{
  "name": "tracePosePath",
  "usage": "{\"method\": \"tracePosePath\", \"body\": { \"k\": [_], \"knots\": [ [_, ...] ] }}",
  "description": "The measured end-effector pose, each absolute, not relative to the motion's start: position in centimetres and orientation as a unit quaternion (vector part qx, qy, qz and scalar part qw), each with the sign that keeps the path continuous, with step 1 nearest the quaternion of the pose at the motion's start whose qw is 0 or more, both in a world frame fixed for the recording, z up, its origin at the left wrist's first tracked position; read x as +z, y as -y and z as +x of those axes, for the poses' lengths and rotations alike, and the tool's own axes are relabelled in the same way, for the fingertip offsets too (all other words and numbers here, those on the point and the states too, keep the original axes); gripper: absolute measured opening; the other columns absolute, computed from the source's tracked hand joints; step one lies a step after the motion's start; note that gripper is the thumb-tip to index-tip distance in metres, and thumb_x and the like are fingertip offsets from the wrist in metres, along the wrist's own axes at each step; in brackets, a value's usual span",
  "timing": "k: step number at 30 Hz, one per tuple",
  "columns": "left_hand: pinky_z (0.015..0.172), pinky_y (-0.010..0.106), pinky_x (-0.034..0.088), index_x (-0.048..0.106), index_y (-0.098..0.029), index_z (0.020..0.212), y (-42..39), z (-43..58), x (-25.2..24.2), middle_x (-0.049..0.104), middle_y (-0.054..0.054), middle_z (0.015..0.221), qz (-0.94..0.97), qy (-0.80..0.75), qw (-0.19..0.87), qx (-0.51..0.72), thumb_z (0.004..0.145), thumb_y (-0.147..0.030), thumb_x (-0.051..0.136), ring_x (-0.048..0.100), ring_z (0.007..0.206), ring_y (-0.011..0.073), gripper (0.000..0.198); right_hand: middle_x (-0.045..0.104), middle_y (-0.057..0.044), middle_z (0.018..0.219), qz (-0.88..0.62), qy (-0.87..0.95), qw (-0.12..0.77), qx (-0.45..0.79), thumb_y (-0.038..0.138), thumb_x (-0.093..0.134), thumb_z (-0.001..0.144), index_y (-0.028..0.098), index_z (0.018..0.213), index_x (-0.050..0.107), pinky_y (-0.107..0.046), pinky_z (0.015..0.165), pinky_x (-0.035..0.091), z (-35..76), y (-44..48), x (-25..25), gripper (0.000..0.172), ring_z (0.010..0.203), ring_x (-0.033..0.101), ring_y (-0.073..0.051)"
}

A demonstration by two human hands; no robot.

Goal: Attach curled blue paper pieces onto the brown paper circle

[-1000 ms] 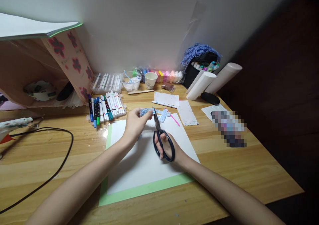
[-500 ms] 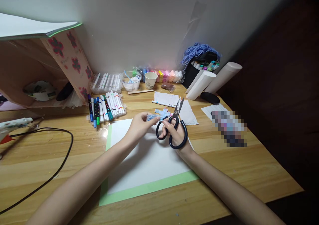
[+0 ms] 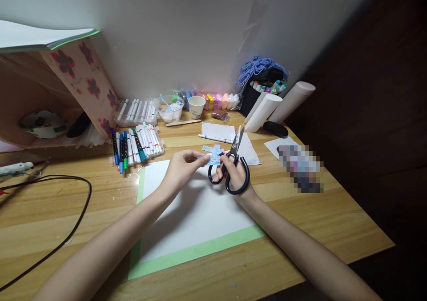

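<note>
My left hand (image 3: 184,170) pinches a small blue-and-white strip of paper (image 3: 214,159) between thumb and fingers. Black-handled scissors (image 3: 235,149) hang on my right hand (image 3: 236,176), blades pointing up and away and slightly apart. The right thumb and fingertips touch the strip's right end. Just beyond the strip, more blue-streaked paper pieces (image 3: 210,149) show, partly hidden by it. Both hands are above a white sheet with a green border (image 3: 200,221) on the wooden table.
Markers (image 3: 133,146) lie left, near a clear bowl (image 3: 171,110) and a paper cup (image 3: 196,107). Paper scraps (image 3: 248,150) and a white pen (image 3: 216,138) lie behind the hands. White rolls (image 3: 265,113) stand right. A black cable (image 3: 87,198) curves across the left side.
My right thumb and fingers have moved onto the strip's right end, and my left fingers have shifted along it. The whole view has shifted slightly, with table objects appearing further left.
</note>
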State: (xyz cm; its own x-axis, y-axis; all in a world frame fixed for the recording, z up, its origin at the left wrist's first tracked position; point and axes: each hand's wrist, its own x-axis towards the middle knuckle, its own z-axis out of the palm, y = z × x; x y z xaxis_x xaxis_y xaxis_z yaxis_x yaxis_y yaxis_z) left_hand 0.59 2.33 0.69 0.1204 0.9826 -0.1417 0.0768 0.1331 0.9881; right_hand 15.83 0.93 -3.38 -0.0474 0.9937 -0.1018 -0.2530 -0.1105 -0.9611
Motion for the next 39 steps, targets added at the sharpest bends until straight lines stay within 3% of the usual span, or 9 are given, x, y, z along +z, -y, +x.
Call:
{"method": "tracePosePath", "body": {
  "k": [5, 11, 19, 39],
  "knots": [
    [0.063, 0.026, 0.047, 0.070, -0.013, 0.071, -3.2, -0.4, 0.8, 0.070, 0.007, 0.069, 0.507, -0.559, 0.465, 0.462, 0.061, -0.043, 0.075, 0.062, 0.065, 0.0166, 0.033, 0.052, 0.002, 0.048, -0.436, 0.413, 0.383, 0.702, 0.092, 0.028, 0.057, 0.017, 0.077, 0.049, -0.029, 0.049, 0.048, 15.5, 0.2, -3.2, 0.080, 0.042, 0.056, -0.014],
    [0.066, 0.025, 0.048, 0.071, -0.013, 0.077, -3.4, -1.0, 0.8, 0.072, 0.008, 0.077, 0.509, -0.572, 0.407, 0.498, 0.066, -0.041, 0.073, 0.064, 0.072, 0.0172, 0.030, 0.050, 0.003, 0.053, -0.413, 0.503, 0.281, 0.706, 0.091, 0.021, 0.060, 0.017, 0.086, 0.051, -0.028, 0.050, 0.047, 15.0, 2.4, -2.9, 0.084, 0.046, 0.055, -0.013],
    [0.061, 0.025, 0.048, 0.072, -0.013, 0.074, -2.6, 0.0, 0.7, 0.072, 0.008, 0.073, 0.528, -0.567, 0.411, 0.480, 0.066, -0.039, 0.073, 0.064, 0.068, 0.0179, 0.027, 0.048, 0.005, 0.050, -0.418, 0.523, 0.295, 0.681, 0.087, 0.017, 0.066, 0.018, 0.082, 0.048, -0.025, 0.046, 0.045, 15.1, 2.4, -4.1, 0.077, 0.042, 0.051, -0.011],
    [0.063, 0.025, 0.048, 0.072, -0.013, 0.075, -2.4, 0.4, 0.4, 0.073, 0.008, 0.076, 0.501, -0.563, 0.432, 0.495, 0.064, -0.041, 0.075, 0.065, 0.071, 0.0177, 0.031, 0.046, 0.006, 0.048, -0.421, 0.514, 0.300, 0.685, 0.089, 0.019, 0.062, 0.019, 0.082, 0.047, -0.023, 0.043, 0.042, 14.6, 2.7, -4.1, 0.078, 0.039, 0.049, -0.011]
  ]
}}
